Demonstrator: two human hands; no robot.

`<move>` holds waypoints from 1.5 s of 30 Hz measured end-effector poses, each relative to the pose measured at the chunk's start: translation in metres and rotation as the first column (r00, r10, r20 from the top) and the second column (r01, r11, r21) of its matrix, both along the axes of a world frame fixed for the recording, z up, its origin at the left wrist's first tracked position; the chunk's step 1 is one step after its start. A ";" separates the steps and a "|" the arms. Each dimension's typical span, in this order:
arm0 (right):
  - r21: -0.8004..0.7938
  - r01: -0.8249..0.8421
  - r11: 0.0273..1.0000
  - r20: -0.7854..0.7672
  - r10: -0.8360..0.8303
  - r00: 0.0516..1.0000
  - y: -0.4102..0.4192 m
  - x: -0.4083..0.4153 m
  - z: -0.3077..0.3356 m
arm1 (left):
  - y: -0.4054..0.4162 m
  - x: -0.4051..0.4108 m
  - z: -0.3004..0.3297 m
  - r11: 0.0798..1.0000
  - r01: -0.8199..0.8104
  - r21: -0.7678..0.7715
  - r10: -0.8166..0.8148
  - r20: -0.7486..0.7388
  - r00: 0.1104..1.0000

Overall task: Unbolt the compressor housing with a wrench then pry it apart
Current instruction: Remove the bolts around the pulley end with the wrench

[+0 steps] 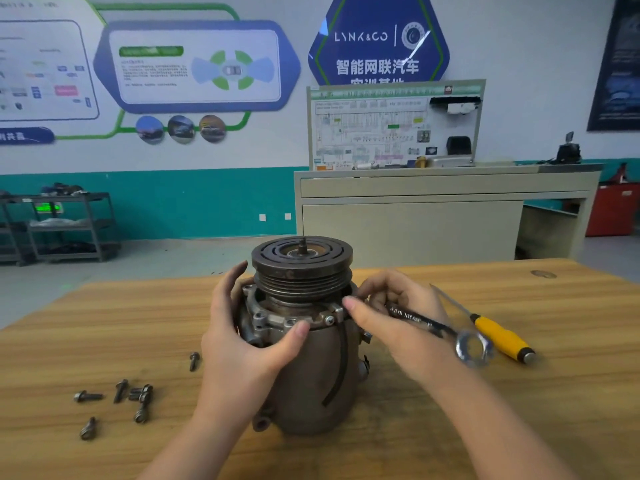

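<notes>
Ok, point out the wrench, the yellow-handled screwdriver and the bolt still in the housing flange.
wrench (pixel 472 348): head view, on its ring end.
yellow-handled screwdriver (pixel 498 332): head view, middle of the yellow handle.
flange bolt (pixel 329 319): head view, on its head.

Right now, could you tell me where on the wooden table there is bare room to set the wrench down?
Bare wood lies at the table's right, past the yellow screwdriver, and at the far left corner. The near left is crowded with loose bolts; the centre holds the compressor and both hands.
</notes>
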State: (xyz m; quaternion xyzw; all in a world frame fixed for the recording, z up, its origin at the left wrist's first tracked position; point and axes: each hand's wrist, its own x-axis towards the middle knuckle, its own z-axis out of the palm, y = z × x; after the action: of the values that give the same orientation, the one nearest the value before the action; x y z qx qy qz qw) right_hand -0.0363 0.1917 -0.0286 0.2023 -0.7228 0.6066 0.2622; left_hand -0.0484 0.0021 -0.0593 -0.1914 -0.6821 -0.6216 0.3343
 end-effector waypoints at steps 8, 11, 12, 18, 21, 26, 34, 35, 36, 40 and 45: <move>0.079 0.035 0.996 -0.036 -0.032 0.999 -0.002 0.007 0.001 | 0.002 0.000 -0.001 0.999 0.034 0.024 -0.034 -0.007 0.999; 0.105 0.026 0.994 -0.042 -0.022 0.999 -0.002 0.008 0.001 | 0.003 0.000 -0.001 0.999 0.032 0.034 -0.032 -0.006 0.999; 0.104 0.026 0.994 -0.047 -0.022 0.999 -0.002 0.009 0.001 | 0.003 0.001 -0.002 0.999 0.030 0.035 -0.029 -0.006 1.000; 0.116 0.074 0.990 -0.081 -0.065 0.995 -0.001 0.009 0.001 | 0.004 0.001 -0.002 0.998 0.035 0.044 -0.034 -0.006 0.999; 0.081 0.090 0.993 -0.091 -0.083 0.992 0.000 0.008 0.001 | 0.004 0.001 -0.002 0.999 0.031 0.039 -0.031 0.000 1.000; 0.072 0.079 0.994 -0.072 -0.074 0.995 -0.001 0.006 -0.001 | 0.005 0.003 -0.001 0.999 0.039 0.039 -0.039 0.010 0.999; 0.060 0.044 0.997 -0.102 -0.038 0.994 -0.001 0.006 -0.003 | 0.005 0.003 0.001 0.999 0.033 0.031 -0.034 0.015 0.999; 0.047 0.040 0.998 -0.108 -0.034 0.994 -0.001 0.006 -0.003 | 0.005 0.003 0.001 0.999 0.032 0.030 -0.032 0.010 0.999; 0.047 0.046 0.998 -0.112 -0.041 0.993 -0.001 0.006 -0.003 | 0.005 0.004 0.001 0.999 0.031 0.030 -0.032 0.007 0.999; 0.069 0.054 0.996 -0.114 -0.046 0.992 -0.002 0.005 -0.004 | 0.005 0.004 0.001 0.999 0.038 0.033 -0.038 0.004 0.999; 0.054 0.072 0.996 -0.083 -0.068 0.994 -0.002 0.005 -0.003 | 0.005 0.005 0.001 0.999 0.037 0.040 -0.038 0.014 0.999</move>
State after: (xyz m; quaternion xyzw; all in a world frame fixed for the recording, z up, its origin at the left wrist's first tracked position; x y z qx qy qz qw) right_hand -0.0312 0.1897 -0.0320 0.2086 -0.7353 0.5673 0.3065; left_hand -0.0434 0.0075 -0.0581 -0.1929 -0.6683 -0.6426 0.3213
